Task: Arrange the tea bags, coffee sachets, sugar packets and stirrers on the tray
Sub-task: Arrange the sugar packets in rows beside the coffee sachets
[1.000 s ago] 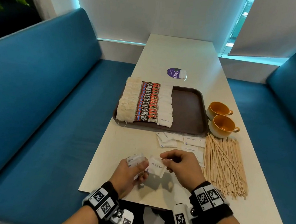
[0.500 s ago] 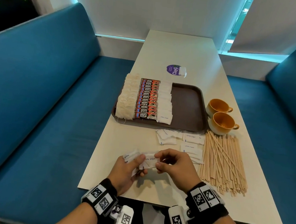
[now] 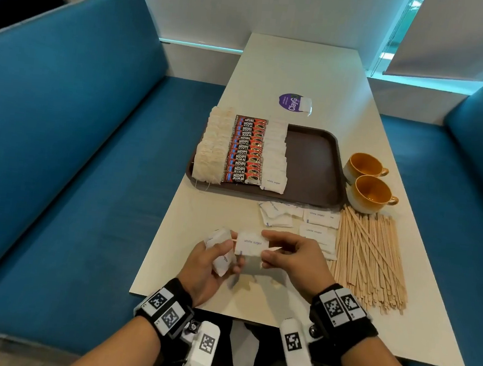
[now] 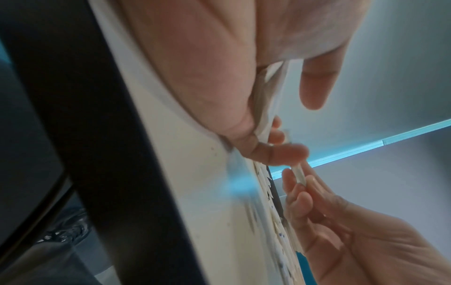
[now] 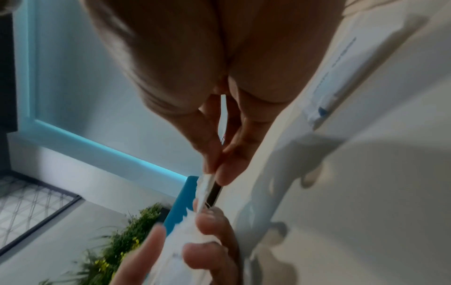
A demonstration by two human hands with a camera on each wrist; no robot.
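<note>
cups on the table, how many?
2. Both orange cups stand right of the tray, touching: the far cup and the near cup, just beyond the stirrers. None appears hidden.

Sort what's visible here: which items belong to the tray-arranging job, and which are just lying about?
Part of the job:
- tray
- tea bags
- coffee sachets
- sugar packets on tray
- loose sugar packets
- stirrers
- packet pinched by right hand
- packets gripped in left hand

Just lying about:
- two orange cups
- purple sticker
</note>
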